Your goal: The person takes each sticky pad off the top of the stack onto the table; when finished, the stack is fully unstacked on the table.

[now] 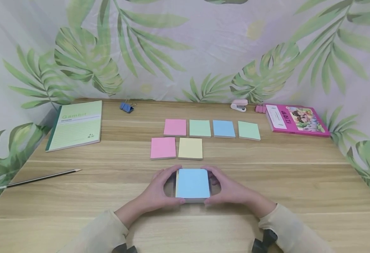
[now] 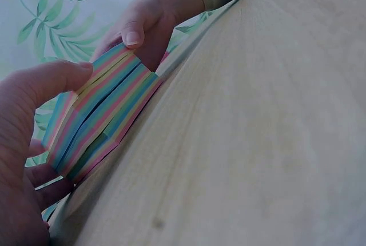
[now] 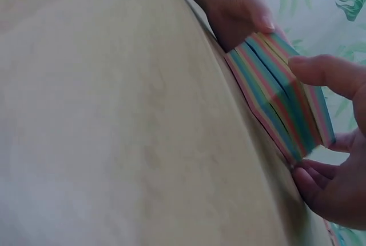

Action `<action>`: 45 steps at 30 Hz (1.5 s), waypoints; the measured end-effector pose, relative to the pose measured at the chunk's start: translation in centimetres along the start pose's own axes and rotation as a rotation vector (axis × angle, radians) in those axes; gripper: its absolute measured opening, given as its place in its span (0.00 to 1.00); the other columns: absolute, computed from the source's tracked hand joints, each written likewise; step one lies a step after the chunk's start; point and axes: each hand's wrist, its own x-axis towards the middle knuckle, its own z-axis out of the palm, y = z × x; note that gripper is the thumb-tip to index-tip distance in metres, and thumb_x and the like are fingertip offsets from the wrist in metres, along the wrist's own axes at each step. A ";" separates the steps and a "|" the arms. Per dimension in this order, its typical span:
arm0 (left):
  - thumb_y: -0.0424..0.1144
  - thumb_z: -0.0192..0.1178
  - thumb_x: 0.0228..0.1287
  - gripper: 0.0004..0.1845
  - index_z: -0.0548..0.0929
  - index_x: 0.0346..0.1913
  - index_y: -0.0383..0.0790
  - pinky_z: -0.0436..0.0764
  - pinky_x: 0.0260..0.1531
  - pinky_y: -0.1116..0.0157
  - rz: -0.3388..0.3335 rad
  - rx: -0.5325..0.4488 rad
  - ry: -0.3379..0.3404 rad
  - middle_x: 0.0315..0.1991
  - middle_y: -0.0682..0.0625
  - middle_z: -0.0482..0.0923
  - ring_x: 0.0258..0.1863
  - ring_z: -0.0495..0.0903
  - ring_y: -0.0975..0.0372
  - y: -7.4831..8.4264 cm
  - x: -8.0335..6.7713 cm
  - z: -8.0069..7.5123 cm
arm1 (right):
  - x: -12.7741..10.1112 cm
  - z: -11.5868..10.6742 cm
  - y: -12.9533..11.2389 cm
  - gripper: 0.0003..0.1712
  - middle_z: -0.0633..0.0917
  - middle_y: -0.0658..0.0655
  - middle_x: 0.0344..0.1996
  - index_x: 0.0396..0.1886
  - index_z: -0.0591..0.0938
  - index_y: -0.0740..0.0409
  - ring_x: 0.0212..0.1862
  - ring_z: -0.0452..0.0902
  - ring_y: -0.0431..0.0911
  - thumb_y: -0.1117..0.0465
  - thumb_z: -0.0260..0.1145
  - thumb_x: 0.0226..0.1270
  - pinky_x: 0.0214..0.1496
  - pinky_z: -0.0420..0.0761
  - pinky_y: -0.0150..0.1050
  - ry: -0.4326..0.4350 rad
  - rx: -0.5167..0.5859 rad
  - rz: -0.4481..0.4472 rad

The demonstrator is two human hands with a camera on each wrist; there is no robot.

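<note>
Right now my left hand point(image 1: 154, 193) and right hand point(image 1: 232, 192) each have a curled grip on opposite sides of the thick block of striped pastel sticky notes, blue on top point(image 1: 192, 183), near the front of the wooden bench point(image 1: 298, 182). Its layers already gape; uneven squeezing could shear them apart, spilling onto the six small coloured pads point(image 1: 189, 148) beyond.
</note>
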 end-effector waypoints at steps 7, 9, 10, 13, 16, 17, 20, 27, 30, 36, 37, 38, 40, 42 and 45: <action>0.55 0.68 0.33 0.49 0.60 0.62 0.44 0.48 0.56 0.49 0.020 0.062 0.001 0.59 0.51 0.59 0.59 0.52 0.53 -0.2 0.2 0.1 | -0.9 -2.6 0.1 0.49 0.67 0.67 0.51 0.62 0.47 0.63 0.51 0.66 0.56 0.78 0.65 0.43 0.51 0.68 0.46 -0.137 0.353 -0.059; 0.56 0.68 0.33 0.49 0.60 0.62 0.41 0.44 0.57 0.51 0.055 0.101 0.006 0.58 0.49 0.60 0.59 0.54 0.55 -0.3 0.3 0.1 | -1.1 -3.4 0.7 0.48 0.68 0.68 0.52 0.62 0.47 0.63 0.51 0.67 0.57 0.79 0.63 0.44 0.50 0.69 0.47 -0.166 0.442 -0.097; 0.56 0.68 0.33 0.49 0.60 0.61 0.40 0.42 0.57 0.52 0.073 0.120 0.006 0.58 0.48 0.61 0.58 0.55 0.56 -0.4 0.3 0.1 | -1.2 -3.9 0.9 0.48 0.68 0.68 0.52 0.62 0.46 0.63 0.51 0.67 0.57 0.81 0.61 0.44 0.49 0.69 0.47 -0.173 0.480 -0.117; 0.57 0.67 0.32 0.50 0.60 0.61 0.39 0.40 0.58 0.53 0.102 0.163 0.003 0.57 0.48 0.62 0.58 0.57 0.57 -0.5 0.4 0.1 | -1.5 -5.2 1.4 0.47 0.68 0.67 0.52 0.63 0.47 0.60 0.49 0.68 0.56 0.81 0.59 0.44 0.48 0.70 0.47 -0.154 0.569 -0.146; 0.58 0.67 0.32 0.50 0.61 0.61 0.38 0.39 0.58 0.53 0.111 0.176 -0.003 0.56 0.48 0.63 0.57 0.57 0.57 -0.5 0.4 0.1 | -1.5 -6.5 1.8 0.48 0.68 0.65 0.52 0.64 0.47 0.59 0.48 0.69 0.54 0.81 0.58 0.45 0.48 0.71 0.44 -0.086 0.615 -0.142; 0.58 0.67 0.32 0.50 0.61 0.61 0.38 0.39 0.58 0.53 0.113 0.177 -0.004 0.56 0.48 0.63 0.57 0.57 0.57 -0.5 0.5 0.1 | -1.4 -6.9 1.9 0.48 0.69 0.64 0.51 0.64 0.47 0.58 0.47 0.70 0.53 0.81 0.58 0.45 0.47 0.71 0.43 -0.059 0.633 -0.129; 0.58 0.67 0.32 0.50 0.61 0.60 0.38 0.39 0.58 0.53 0.115 0.177 -0.003 0.56 0.48 0.63 0.57 0.57 0.56 -0.5 0.5 0.0 | -0.9 -8.1 2.4 0.50 0.68 0.62 0.51 0.66 0.42 0.57 0.46 0.71 0.49 0.81 0.56 0.46 0.46 0.73 0.38 0.009 0.661 -0.083; 0.58 0.67 0.32 0.49 0.61 0.60 0.39 0.40 0.57 0.53 0.113 0.192 -0.007 0.56 0.48 0.63 0.57 0.58 0.57 -0.5 0.4 0.0 | 1.2 -9.7 4.5 0.50 0.57 0.69 0.58 0.67 0.39 0.51 0.50 0.68 0.51 0.84 0.50 0.50 0.48 0.70 0.39 0.096 0.658 0.082; 0.58 0.67 0.32 0.49 0.61 0.60 0.39 0.40 0.57 0.53 0.108 0.191 -0.012 0.56 0.49 0.63 0.57 0.58 0.57 -0.5 0.4 0.0 | 2.0 -9.8 4.9 0.50 0.52 0.71 0.60 0.67 0.39 0.50 0.53 0.64 0.54 0.84 0.51 0.50 0.50 0.69 0.41 0.101 0.648 0.110; 0.59 0.67 0.32 0.49 0.61 0.60 0.41 0.40 0.58 0.54 0.098 0.196 -0.011 0.56 0.49 0.63 0.57 0.57 0.57 -0.5 0.4 0.1 | 3.0 -9.6 4.8 0.52 0.51 0.71 0.60 0.66 0.38 0.49 0.52 0.64 0.55 0.83 0.52 0.49 0.47 0.71 0.41 0.101 0.650 0.131; 0.59 0.67 0.32 0.49 0.61 0.60 0.41 0.40 0.58 0.54 0.096 0.196 -0.011 0.56 0.49 0.63 0.57 0.57 0.57 -0.5 0.4 0.1 | 3.0 -9.6 4.7 0.52 0.51 0.71 0.60 0.66 0.38 0.49 0.51 0.65 0.55 0.84 0.52 0.49 0.47 0.72 0.41 0.102 0.654 0.135; 0.59 0.67 0.32 0.49 0.61 0.60 0.41 0.40 0.58 0.54 0.095 0.195 -0.012 0.56 0.49 0.63 0.57 0.57 0.57 -0.5 0.4 0.1 | 3.0 -9.6 4.7 0.52 0.51 0.71 0.60 0.66 0.38 0.49 0.51 0.65 0.54 0.84 0.52 0.49 0.47 0.72 0.41 0.102 0.657 0.141; 0.59 0.67 0.32 0.49 0.61 0.60 0.41 0.40 0.58 0.54 0.094 0.192 -0.012 0.56 0.49 0.63 0.57 0.57 0.57 -0.5 0.4 0.1 | 3.0 -9.7 4.7 0.52 0.51 0.71 0.60 0.66 0.37 0.49 0.51 0.65 0.55 0.83 0.52 0.49 0.48 0.71 0.42 0.099 0.650 0.149; 0.59 0.67 0.32 0.49 0.61 0.60 0.41 0.40 0.58 0.54 0.094 0.192 -0.011 0.56 0.49 0.63 0.57 0.57 0.57 -0.6 0.4 0.1 | 2.9 -9.9 4.7 0.52 0.52 0.72 0.60 0.66 0.37 0.49 0.51 0.65 0.56 0.82 0.53 0.50 0.49 0.70 0.43 0.101 0.618 0.161; 0.59 0.67 0.32 0.49 0.61 0.60 0.40 0.40 0.58 0.53 0.096 0.197 -0.009 0.56 0.49 0.63 0.57 0.57 0.57 -0.6 0.4 0.1 | 2.3 -10.3 4.6 0.51 0.54 0.72 0.59 0.67 0.39 0.48 0.52 0.65 0.56 0.78 0.56 0.52 0.50 0.68 0.43 0.127 0.531 0.194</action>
